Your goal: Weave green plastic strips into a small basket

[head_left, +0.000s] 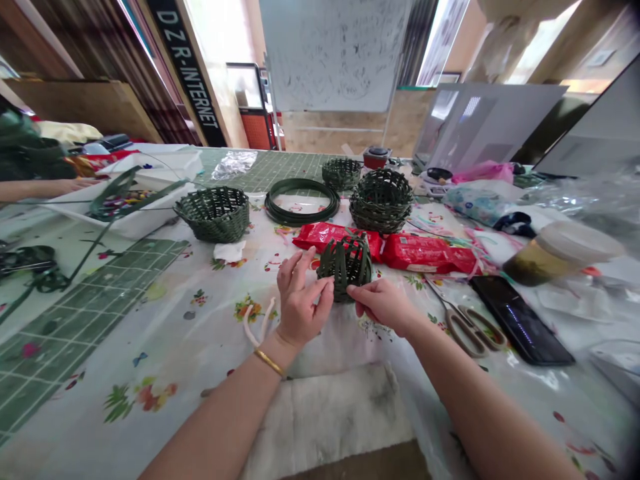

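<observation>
A small dark green woven basket (pixel 345 263) stands in front of me on the flowered plastic cloth, its upright strips curving inward at the top. At its left side, my left hand (pixel 304 297) has thumb and forefinger pinched together, with the other fingers raised. What that pinch holds is too small to make out. My right hand (pixel 384 305) is closed, thumb and forefinger gripping the basket low on its near right side. Left of my left hand lies a white cord (pixel 260 327). Grey-handled scissors (pixel 470 327) rest to the right of my right hand.
Behind the small basket lie red packets (pixel 425 253), a coil of green strip (pixel 303 201) and finished-looking woven baskets (pixel 215 213). A black phone (pixel 523 320) and a lidded plastic cup (pixel 560 253) are at right. Another person's arm (pixel 55 189) reaches beside a white tray (pixel 145 223).
</observation>
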### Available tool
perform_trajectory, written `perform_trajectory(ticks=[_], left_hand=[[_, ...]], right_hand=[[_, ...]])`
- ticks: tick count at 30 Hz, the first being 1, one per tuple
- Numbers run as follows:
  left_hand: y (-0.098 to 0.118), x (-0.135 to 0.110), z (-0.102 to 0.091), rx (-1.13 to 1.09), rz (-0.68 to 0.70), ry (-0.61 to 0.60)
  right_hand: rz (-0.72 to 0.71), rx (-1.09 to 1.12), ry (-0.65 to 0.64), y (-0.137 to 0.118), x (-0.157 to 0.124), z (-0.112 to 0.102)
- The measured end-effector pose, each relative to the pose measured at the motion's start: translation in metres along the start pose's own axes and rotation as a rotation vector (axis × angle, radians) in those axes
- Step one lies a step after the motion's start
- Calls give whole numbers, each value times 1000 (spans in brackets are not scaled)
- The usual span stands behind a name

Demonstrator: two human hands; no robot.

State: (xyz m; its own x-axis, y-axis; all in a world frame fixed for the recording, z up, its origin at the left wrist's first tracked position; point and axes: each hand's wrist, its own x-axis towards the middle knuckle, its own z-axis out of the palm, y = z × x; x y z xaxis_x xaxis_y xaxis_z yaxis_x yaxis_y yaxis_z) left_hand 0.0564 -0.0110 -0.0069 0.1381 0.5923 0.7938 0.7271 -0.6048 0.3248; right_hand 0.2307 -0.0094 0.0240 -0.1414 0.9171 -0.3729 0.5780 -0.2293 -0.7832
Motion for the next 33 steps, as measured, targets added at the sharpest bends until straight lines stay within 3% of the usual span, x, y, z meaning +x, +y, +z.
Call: perform_trajectory(ticks=[3, 6, 11, 13, 17, 21, 26, 29, 33], left_hand=[[1, -3, 3, 22, -10, -34], [0, -6, 8, -69, -63, -142], [-4, 1, 12, -428, -348, -291], [-6, 6, 9, -531, -392, -331], [-12, 12, 3, -522, -260, -317], [-18, 8, 9, -436, -75, -359], [-18, 4, 19, -503, -146, -336], [-16, 7, 17, -483, -153, -312], [-15, 14, 9, -456, -153, -370]], right_hand=[[5, 11, -1, -1, 0, 0], [-8, 40, -13, -2, 0, -2], [-2, 88, -107, -1, -1, -3], [1, 83, -134, 0, -2, -2], [-8, 59, -147, 4, -2, 1], [32, 108, -57, 10, 5, 1], [17, 227, -155, 6, 5, -2], [0, 198, -199, 2, 1, -2], [23, 271, -248, 0, -2, -5]])
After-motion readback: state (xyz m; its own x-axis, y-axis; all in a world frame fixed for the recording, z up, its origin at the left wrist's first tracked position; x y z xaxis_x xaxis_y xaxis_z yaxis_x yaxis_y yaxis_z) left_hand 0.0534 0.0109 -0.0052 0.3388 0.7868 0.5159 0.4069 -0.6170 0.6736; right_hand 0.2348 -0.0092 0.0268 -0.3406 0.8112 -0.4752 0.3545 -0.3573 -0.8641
